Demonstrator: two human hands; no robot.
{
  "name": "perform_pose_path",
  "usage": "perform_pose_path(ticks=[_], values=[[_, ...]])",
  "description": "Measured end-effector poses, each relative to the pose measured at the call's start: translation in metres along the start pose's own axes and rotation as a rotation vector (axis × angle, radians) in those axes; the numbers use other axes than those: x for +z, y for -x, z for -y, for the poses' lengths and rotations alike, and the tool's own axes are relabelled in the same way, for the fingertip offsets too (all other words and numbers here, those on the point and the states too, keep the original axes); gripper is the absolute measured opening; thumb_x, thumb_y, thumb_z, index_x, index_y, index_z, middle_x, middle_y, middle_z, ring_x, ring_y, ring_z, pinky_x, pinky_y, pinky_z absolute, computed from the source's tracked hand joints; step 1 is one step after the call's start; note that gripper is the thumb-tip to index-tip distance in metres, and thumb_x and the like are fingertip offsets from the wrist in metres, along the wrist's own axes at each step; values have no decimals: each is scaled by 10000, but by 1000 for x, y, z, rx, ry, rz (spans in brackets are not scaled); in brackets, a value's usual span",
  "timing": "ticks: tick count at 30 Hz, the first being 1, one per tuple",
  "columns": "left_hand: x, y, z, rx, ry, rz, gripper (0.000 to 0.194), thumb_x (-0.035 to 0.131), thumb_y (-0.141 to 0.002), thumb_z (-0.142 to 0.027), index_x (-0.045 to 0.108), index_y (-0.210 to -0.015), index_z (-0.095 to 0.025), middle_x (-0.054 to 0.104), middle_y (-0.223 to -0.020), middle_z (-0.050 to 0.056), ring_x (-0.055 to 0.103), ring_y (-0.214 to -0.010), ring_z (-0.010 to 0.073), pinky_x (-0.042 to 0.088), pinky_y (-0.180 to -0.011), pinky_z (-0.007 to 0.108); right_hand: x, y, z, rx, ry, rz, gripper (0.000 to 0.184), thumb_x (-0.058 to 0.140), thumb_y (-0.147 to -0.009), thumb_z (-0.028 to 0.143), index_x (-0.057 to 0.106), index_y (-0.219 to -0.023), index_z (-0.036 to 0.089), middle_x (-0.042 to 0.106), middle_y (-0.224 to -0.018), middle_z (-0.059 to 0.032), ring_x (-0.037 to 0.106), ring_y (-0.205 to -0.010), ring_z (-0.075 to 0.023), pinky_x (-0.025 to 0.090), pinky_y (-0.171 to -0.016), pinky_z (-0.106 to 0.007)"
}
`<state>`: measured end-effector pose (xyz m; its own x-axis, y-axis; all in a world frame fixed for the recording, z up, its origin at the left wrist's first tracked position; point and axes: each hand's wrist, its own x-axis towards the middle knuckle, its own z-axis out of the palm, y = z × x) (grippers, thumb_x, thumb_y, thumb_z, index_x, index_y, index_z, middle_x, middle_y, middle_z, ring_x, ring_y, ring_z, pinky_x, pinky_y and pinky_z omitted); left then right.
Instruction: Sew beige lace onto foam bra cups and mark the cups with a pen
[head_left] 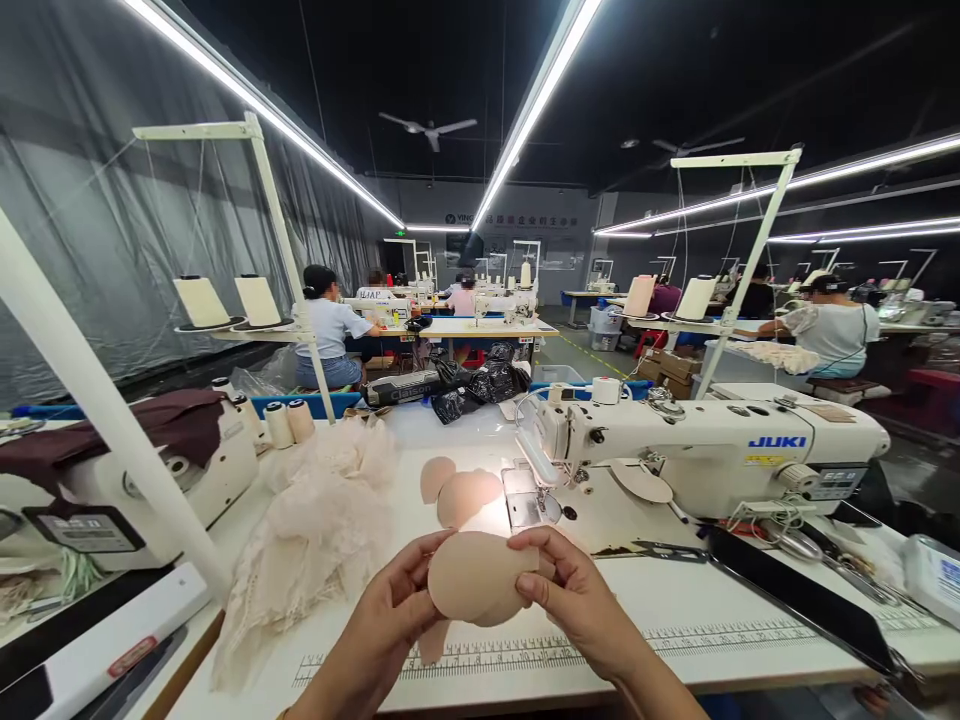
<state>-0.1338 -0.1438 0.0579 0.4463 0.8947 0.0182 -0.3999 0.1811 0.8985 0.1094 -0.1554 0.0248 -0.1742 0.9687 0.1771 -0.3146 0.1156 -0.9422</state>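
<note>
Above the table's front part, I hold a small stack of beige oval fabric pieces (pixel 480 575), possibly pads, between both hands. My left hand (pixel 397 600) pinches the left edge with its thumb and fingers. My right hand (pixel 566 590) grips the right edge, thumb on the near face and fingertips over the top. More beige pieces (pixel 469 495) lie on the table under the machine's light, left of the needle plate (pixel 529 495). Another beige piece (pixel 433 642) shows below my hands, partly hidden. The white JUKI sewing machine (pixel 697 450) stands just beyond, to the right.
Cream lace fabric (pixel 315 520) is heaped on the left. A printed ruler scale (pixel 645 642) runs along the front edge. Thread snips (pixel 667 551) and a black tray (pixel 802 595) lie at right. Thread cones (pixel 259 300) stand on racks. Other people (pixel 330 325) sit at machines farther back.
</note>
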Motion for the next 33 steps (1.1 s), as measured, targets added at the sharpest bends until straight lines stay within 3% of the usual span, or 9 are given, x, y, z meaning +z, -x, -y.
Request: perform_pose_path(ticks=[6,9,13,16,20,23,25,29,33], values=[[-3,-7,14,24,-116,-165,406,904,-768,-478,722,-1023,-219,736,-776,2,612,-683,134,477,-661,213,-9,5,-8,10,42,-160,412,899,-767,573,824,-1024,261,653,-854,-24,552,-734,-152,442,-667,-280],[-4,-8,14,20,-143,-238,449,915,-734,-521,674,-936,-201,743,-756,8,645,-667,143,515,-674,233,-10,4,-10,8,-11,-216,401,921,-735,558,825,-980,255,667,-920,-32,546,-712,-139,447,-641,-272],[-12,-10,9,23,-185,-310,492,894,-742,-540,598,-965,-216,770,-855,28,704,-721,168,580,-753,296,-24,8,-3,24,-40,-278,459,890,-748,591,781,-1058,270,697,-933,-30,579,-733,-164,482,-657,-286],[-23,-9,11,59,-282,-402,501,849,-759,-572,565,-968,-216,748,-904,27,701,-792,175,588,-809,328,-50,20,2,77,209,-346,500,804,-806,641,758,-1130,263,747,-1017,-61,656,-889,-249,531,-762,-335],[-39,-3,15,134,-558,-558,430,729,-805,-586,543,-940,-223,663,-837,17,631,-757,207,529,-726,361,-87,38,-6,28,694,-438,480,676,-858,674,779,-1108,277,763,-1151,-83,678,-1069,-330,548,-898,-396],[-45,-1,7,215,-842,-681,496,702,-786,-551,563,-1123,-215,646,-1135,110,589,-946,291,470,-805,438,-102,46,-17,-32,873,-411,433,624,-912,638,783,-1131,299,741,-1187,-92,688,-1104,-317,563,-942,-399],[-45,-8,-5,251,-1005,-658,515,665,-808,-535,570,-1209,-225,599,-1306,136,565,-1060,324,450,-877,472,-103,48,-22,-62,949,-437,430,601,-933,635,782,-1145,307,717,-1176,-102,694,-1074,-307,593,-877,-392],[-37,-49,-28,220,-1237,-375,338,588,-870,-453,674,-1122,-243,659,-1261,95,589,-1167,317,467,-976,457,-94,52,-26,-196,1053,-559,398,581,-956,600,778,-1139,306,668,-1209,-125,660,-1128,-329,611,-799,-404],[-30,-103,-28,102,-1429,-175,459,718,-820,-359,668,-1236,-173,668,-1295,144,603,-1211,344,478,-1024,510,-80,56,-22,-279,1003,-657,376,542,-988,573,762,-1142,310,622,-1272,-146,608,-1195,-349,602,-621,-339]])
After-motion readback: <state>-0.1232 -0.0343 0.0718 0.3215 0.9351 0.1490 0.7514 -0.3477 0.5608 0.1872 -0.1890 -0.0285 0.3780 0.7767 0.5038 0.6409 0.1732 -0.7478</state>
